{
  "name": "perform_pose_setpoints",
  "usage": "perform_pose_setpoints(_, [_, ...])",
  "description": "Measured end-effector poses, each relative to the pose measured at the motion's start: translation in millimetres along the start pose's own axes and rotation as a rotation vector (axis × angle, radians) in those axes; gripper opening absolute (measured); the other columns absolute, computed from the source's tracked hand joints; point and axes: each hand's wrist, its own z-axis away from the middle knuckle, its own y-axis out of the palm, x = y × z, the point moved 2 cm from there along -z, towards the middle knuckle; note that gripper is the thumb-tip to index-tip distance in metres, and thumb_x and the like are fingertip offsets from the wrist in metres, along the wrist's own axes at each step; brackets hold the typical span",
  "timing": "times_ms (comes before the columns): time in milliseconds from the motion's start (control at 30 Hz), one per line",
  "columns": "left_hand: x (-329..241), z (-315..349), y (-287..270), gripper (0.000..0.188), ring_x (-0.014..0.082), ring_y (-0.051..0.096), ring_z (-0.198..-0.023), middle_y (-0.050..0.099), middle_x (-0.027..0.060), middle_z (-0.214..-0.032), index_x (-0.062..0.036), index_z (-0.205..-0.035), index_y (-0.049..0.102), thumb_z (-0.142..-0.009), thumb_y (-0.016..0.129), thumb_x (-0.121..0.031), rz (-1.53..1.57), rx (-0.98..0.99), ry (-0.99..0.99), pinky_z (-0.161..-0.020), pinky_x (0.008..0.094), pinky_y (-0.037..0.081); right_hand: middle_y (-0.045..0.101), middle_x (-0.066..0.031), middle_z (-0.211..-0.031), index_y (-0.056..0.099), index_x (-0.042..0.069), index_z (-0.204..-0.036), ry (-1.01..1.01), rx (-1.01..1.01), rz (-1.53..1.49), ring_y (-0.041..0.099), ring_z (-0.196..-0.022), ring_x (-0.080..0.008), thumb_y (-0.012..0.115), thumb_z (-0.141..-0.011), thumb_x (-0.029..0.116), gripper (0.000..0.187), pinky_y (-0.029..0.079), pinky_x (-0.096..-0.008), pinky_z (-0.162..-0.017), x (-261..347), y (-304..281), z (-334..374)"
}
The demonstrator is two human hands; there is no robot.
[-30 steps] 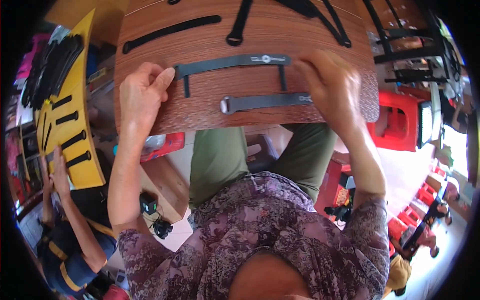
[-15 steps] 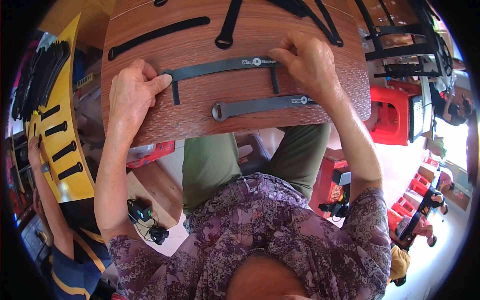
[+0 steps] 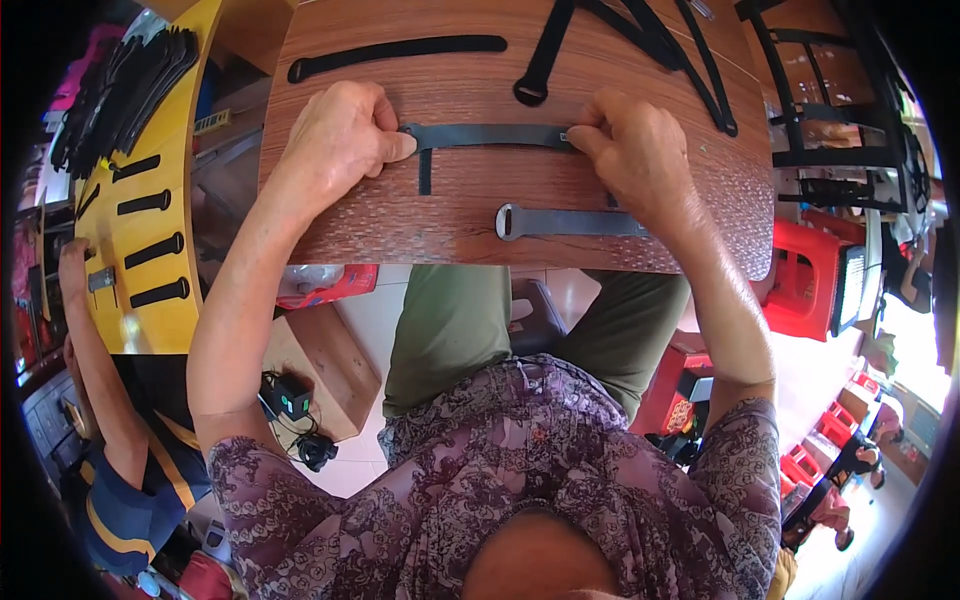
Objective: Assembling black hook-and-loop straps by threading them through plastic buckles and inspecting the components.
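Note:
A flat dark grey strap (image 3: 490, 135) lies crosswise on the wooden table, pinched at both ends. My left hand (image 3: 340, 135) grips its looped left end between thumb and fingers. On the right part of the strap, the thumb and fingers of my right hand (image 3: 645, 150) close over the pale print. A short black strip (image 3: 425, 172) shows below the strap's left end. Closer to me is a second grey strap (image 3: 570, 222) with a slotted end; my right wrist hides its far right part. A black strap (image 3: 400, 56) rests beyond my left hand.
More black straps (image 3: 548, 62) lie toward the table's (image 3: 340, 235) far side. At left, a yellow table (image 3: 150, 325) carries a pile of black straps (image 3: 135, 90), and a co-worker's hand (image 3: 75, 265) reaches onto it. Red stools (image 3: 805, 265) and a black metal frame (image 3: 840, 157) stand at right.
The whole view has shifted, with the table appearing farther right. My right hand has slid left along the strap, covering its print and most of the right short strip. Left hand keeps its pinch.

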Motion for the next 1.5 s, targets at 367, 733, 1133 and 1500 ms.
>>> perform_pose_setpoints(367, [-8.8,-9.0,-2.5,0.007,0.0135,0.056,-0.049,0.058,0.0091,-0.054,-0.0001,-0.063,0.056,-0.064,0.062,-0.004,0.137,0.049,-0.027,-0.05,0.0281,0.044,0.064,-0.0177,-0.072,0.063,0.004,-0.071,-0.101,0.155,-0.166,0.062,-0.072,-0.0368,0.065,-0.072,0.019,0.016,0.048,-0.0442,-0.069,23.5,23.9,-29.0])
perform_pose_setpoints(733, [-8.5,-16.5,-0.5,0.021,0.0085,0.048,-0.047,0.053,0.0027,-0.061,-0.0021,-0.08,0.055,-0.062,0.054,0.01,0.493,0.016,0.091,-0.042,0.0203,0.038,0.063,-0.0208,-0.066,0.063,-0.002,-0.068,-0.069,0.166,0.022,0.064,-0.07,-0.036,0.066,-0.071,0.05,0.051,0.049,-0.0444,-0.068,45.0,21.7,-29.5])
perform_pose_setpoints(1133, [-10.7,-15.4,1.6,0.023,0.0077,0.051,-0.046,0.059,0.0044,-0.065,-0.0025,-0.088,0.057,-0.066,0.06,0.005,0.568,0.043,0.035,-0.038,0.0184,0.033,0.062,-0.018,-0.066,0.064,-0.001,-0.071,0.041,0.176,-0.447,0.063,-0.066,-0.0309,0.068,-0.073,0.037,0.038,0.049,-0.0396,-0.066,32.7,18.4,-23.6])
perform_pose_setpoints(1500, [-7.8,-16.5,0.7,0.021,0.0069,0.053,-0.057,0.062,0.0038,-0.072,-0.0006,-0.1,0.056,-0.08,0.057,-0.005,0.569,0.087,0.182,-0.048,0.0195,0.038,0.063,-0.0186,-0.069,0.065,0.001,-0.07,-0.148,0.241,-0.121,0.063,-0.069,-0.0333,0.064,-0.076,0.043,0.043,0.048,-0.0417,-0.065,78.3,36.2,-32.6])
